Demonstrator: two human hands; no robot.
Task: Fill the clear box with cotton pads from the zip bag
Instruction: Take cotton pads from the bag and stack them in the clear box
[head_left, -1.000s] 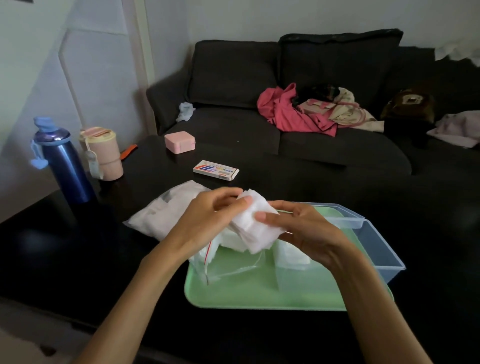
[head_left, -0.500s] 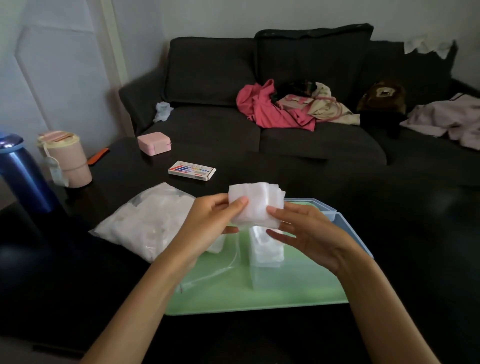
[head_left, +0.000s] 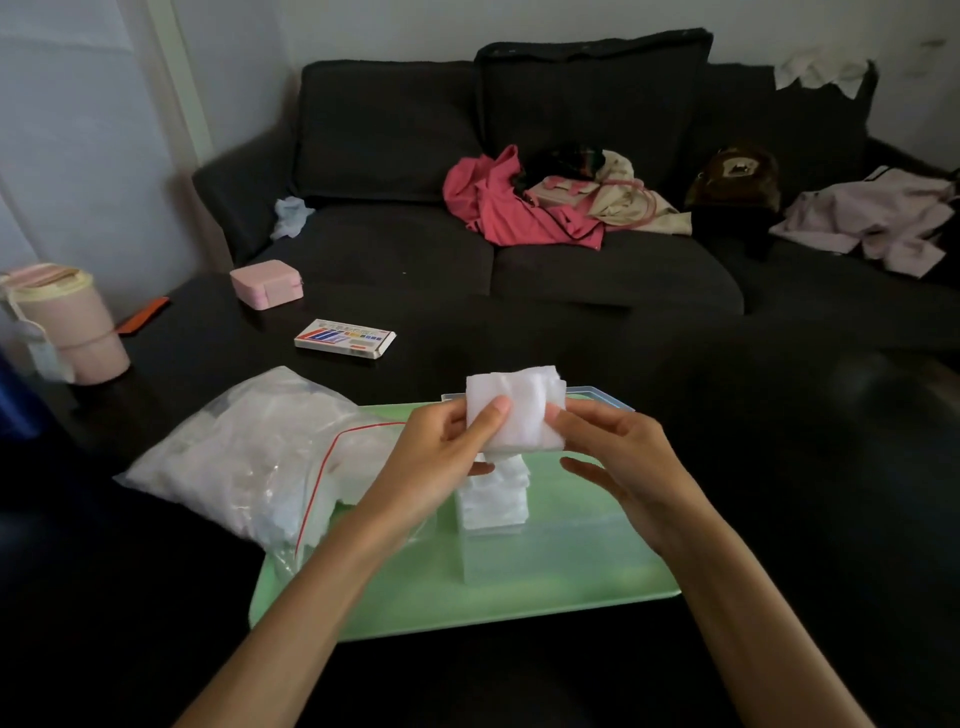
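A dark sofa (head_left: 519, 208) runs along the far side, strewn with a crumpled pink-red garment (head_left: 498, 208), a beige cloth bundle (head_left: 618, 200), a brown plush toy (head_left: 737, 176) and pale pink clothing (head_left: 878, 218). On the black table (head_left: 779, 441) sit a small pink case (head_left: 267, 283), a flat printed carton (head_left: 345, 338), a pink lidded cup (head_left: 67, 322) at the left edge and an orange strip (head_left: 143, 314) behind it. Nothing lies between the hands and the box below them.

A light green tray (head_left: 519, 597) holds the clear box (head_left: 545, 545), a see-through rectangular tub; a stack of white pads (head_left: 493, 493) stands upright in its left end, the rest of the tub shows only tray through its walls. Its bluish lid (head_left: 602, 397) peeks out behind the hands. The zip bag (head_left: 244, 457), soft crinkled plastic with a red seal line, lies half on the tray's left edge, bulging with white pads, mouth toward the box.

The left hand (head_left: 441, 457) pinches a wad of square, fluffy cotton pads (head_left: 514, 410) between thumb and curled fingers, held above the box's stack. The right hand (head_left: 618, 457) presses its thumb on the wad's right side, its other fingers loosely extended beneath
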